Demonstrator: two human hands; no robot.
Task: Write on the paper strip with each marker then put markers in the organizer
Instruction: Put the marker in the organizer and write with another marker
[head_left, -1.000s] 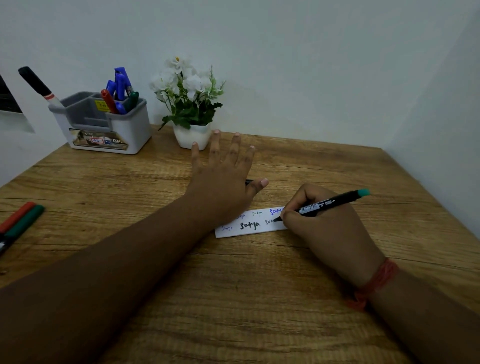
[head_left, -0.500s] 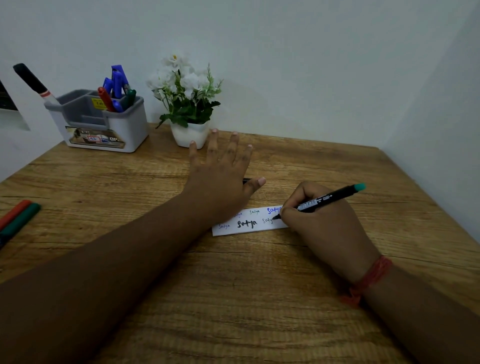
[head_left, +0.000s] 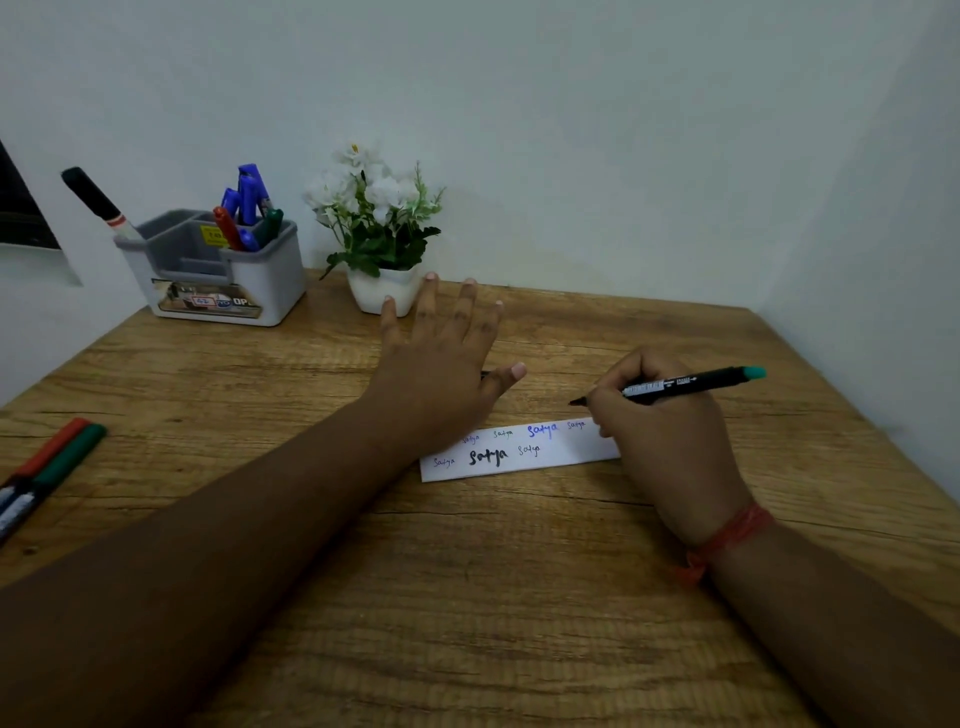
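The right hand (head_left: 670, 441) pinched a black teal-capped marker (head_left: 691, 383), its tip seemingly just above the far edge of the white paper strip (head_left: 519, 457) at the desk's middle. The left hand (head_left: 441, 374) lay flat, fingers spread, on the strip's left end. The grey plastic organizer (head_left: 223, 270) held markers at the wooden desk's (head_left: 467, 597) far-left corner, a red marker (head_left: 52, 447) and a green marker (head_left: 67, 460) by the left edge.

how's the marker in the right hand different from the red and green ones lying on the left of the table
The teal-ended marker is gripped by the right hand, tilted, its tip exposed and off the paper strip. The red marker and green marker lie flat on the table, side by side, untouched. The held one has a black barrel; theirs are coloured. None is in the organizer yet.
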